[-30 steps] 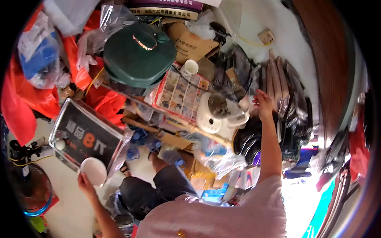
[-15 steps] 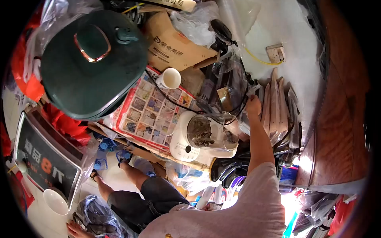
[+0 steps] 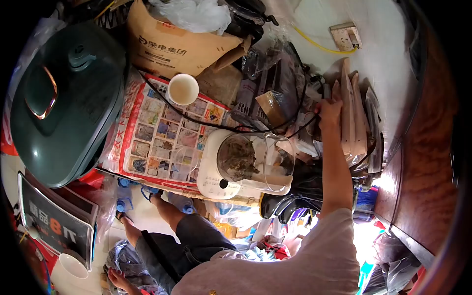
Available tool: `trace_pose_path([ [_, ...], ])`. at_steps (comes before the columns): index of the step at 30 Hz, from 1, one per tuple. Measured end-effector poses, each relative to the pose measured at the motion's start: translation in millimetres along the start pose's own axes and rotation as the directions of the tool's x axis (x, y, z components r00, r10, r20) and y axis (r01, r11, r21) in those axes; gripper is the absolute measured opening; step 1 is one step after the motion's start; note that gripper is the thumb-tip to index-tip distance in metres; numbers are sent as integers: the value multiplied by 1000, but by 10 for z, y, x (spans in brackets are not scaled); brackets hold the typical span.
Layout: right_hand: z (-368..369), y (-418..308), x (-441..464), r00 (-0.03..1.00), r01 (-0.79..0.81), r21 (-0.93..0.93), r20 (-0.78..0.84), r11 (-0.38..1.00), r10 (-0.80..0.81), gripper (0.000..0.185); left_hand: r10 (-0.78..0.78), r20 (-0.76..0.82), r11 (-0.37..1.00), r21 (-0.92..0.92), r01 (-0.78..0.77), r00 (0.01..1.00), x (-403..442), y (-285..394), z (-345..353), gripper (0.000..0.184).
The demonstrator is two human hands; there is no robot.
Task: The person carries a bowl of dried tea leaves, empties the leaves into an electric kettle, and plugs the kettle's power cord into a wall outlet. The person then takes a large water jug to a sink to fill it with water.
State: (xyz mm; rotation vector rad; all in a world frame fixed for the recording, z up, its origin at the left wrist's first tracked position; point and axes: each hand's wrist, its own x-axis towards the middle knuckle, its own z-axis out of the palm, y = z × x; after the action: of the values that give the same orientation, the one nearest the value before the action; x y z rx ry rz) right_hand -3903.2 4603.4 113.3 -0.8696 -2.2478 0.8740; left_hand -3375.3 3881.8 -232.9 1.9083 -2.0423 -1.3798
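My right hand (image 3: pixel 330 112) reaches to the back right, its fingers closed round a thin black cord (image 3: pixel 304 127) beside several upright flat packets (image 3: pixel 350 110). My left hand (image 3: pixel 118 279) is low at the lower left edge, fingers apart, next to a crumpled dark plastic bag (image 3: pixel 129 263). A white appliance (image 3: pixel 210 172) stands on the table in front of me, with a clear jug (image 3: pixel 280 164) lying on its side. Dark leafy matter (image 3: pixel 238 157) lies in its round opening.
A paper cup (image 3: pixel 183 89) stands on the printed red-edged sheet (image 3: pixel 162 132). At the left is a large dark green lidded appliance (image 3: pixel 64 108). Behind lie a brown paper bag (image 3: pixel 182 51) and a wall socket (image 3: pixel 345 37). A brown wooden panel (image 3: pixel 418 196) edges the right.
My view has shifted and come closer to the table. My right hand has moved slightly up and right, drawing the cord straighter. My left hand has come further into view.
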Motion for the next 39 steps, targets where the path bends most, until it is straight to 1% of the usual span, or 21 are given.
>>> trace_pose_path([
  [1, -51, -50, 43, 1000, -6, 3, -2, 1000, 6, 30, 6, -1, 1000, 3, -6, 1000, -34, 83, 34, 31],
  [3, -219, -142, 198, 912, -398, 551, 146, 734, 384, 23, 20, 30, 999, 26, -21, 999, -204, 385, 130, 30],
  [4, -341, -206, 221, 911, -398, 554, 145, 731, 386, 23, 24, 29, 999, 26, -25, 999, -182, 387, 137, 30],
  [6, -595, -311, 223, 539, -765, 417, 831, 492, 135, 19, -15, 83, 998, 65, 10, 996, -147, 375, 165, 30],
  [9, -623, -361, 293, 661, -629, 615, 745, 475, -90, 22, -32, 142, 994, 113, 16, 989, -170, 418, 239, 29],
  [10, -605, -402, 284, 828, -475, 672, 560, 568, 30, 22, -32, 146, 994, 108, 16, 989, -180, 439, 266, 29],
  [13, -487, -645, 88, 895, -392, 769, 446, 505, 17, 23, -41, 163, 993, 114, 23, 986, -264, 527, 338, 28],
  [14, -587, -408, 323, 750, -445, 782, 592, 436, -296, 26, -50, 154, 995, 98, 36, 987, -258, 496, 341, 30],
  [19, -450, -948, -5, 969, -164, 809, 240, 564, -63, 35, -41, 113, 990, 137, 25, 993, -227, 308, 354, 32],
  [21, -560, -1013, 32, 870, -351, 764, 480, 541, -114, 38, -12, 122, 984, 181, -11, 993, -191, 188, 368, 32],
  [22, -651, -998, 166, 508, -537, 632, 771, 559, -383, 36, -29, 126, 987, 163, 8, 992, -162, 113, 380, 32],
  [23, -681, -969, 274, 507, -534, 631, 772, 563, -384, 36, -46, 131, 989, 145, 27, 990, -140, 40, 400, 31],
  [25, -710, -942, 439, 443, -584, 567, 822, 581, -357, 34, -76, 107, 995, 78, 68, 991, -101, -74, 464, 31],
  [26, -677, -996, 407, 606, -590, 651, 748, 478, -271, 27, -78, 120, 993, 94, 67, 990, -60, -123, 484, 31],
  [27, -626, -1077, 371, 605, -587, 650, 748, 482, -273, 27, -80, 133, 992, 111, 66, 988, -82, -102, 517, 31],
  [29, -515, -1227, 376, 911, -336, 778, 412, 531, -28, 26, -45, 106, 994, 105, 34, 993, -140, -64, 583, 31],
  [33, -389, -916, 675, 845, -370, 737, 520, 566, -125, 30, -10, 176, 997, 74, -3, 984, -123, -81, 535, 31],
  [34, -312, -900, 698, 882, -391, 665, 469, 636, 51, 42, -14, 225, 1000, 28, 8, 974, -111, -109, 502, 31],
  [37, 44, -623, 942, 857, -412, 574, 508, 708, 86, 49, 131, 109, 991, 18, -133, 985, -321, -9, 485, 29],
  [38, 177, -662, 921, 866, -414, 549, 483, 727, 129, 50, -6, 149, 999, -50, 13, 989, -913, 891, 598, 38],
  [39, 308, -696, 901, 874, -417, 522, 454, 744, 171, 52, 70, 80, 995, 59, -75, 994, -979, 950, 609, 38],
])
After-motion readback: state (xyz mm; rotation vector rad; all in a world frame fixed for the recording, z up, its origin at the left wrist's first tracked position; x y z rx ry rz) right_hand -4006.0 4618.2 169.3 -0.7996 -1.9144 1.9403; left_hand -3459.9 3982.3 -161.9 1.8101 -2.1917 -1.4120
